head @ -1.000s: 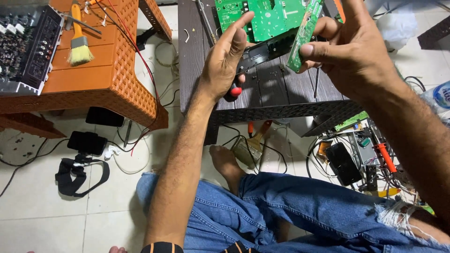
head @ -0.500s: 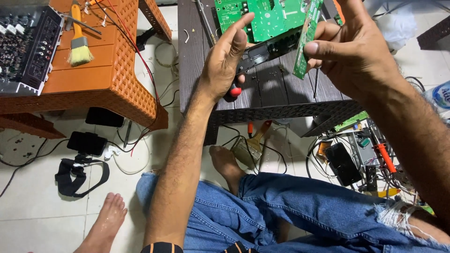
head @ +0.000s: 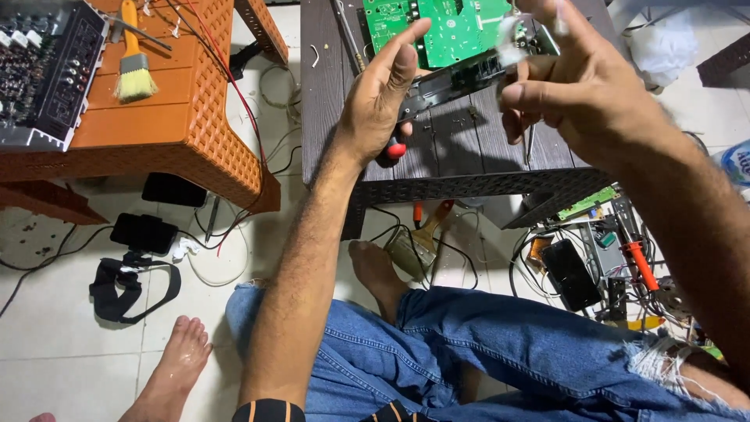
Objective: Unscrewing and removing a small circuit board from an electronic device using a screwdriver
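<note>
— Any screens near me?
— Two, both dark, both on the floor: a black phone far down-left of the green circuit board, and another black phone down-right of it.
— Labels?
— One blue label on a clear bottle, right of the board.

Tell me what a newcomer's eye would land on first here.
First, the two hands raised over the dark slatted table: the left hand open beside a large green circuit board, the right hand blurred, so what it holds cannot be told. Next, the orange plastic table at upper left, bearing a brush and a black audio mixer.
</note>
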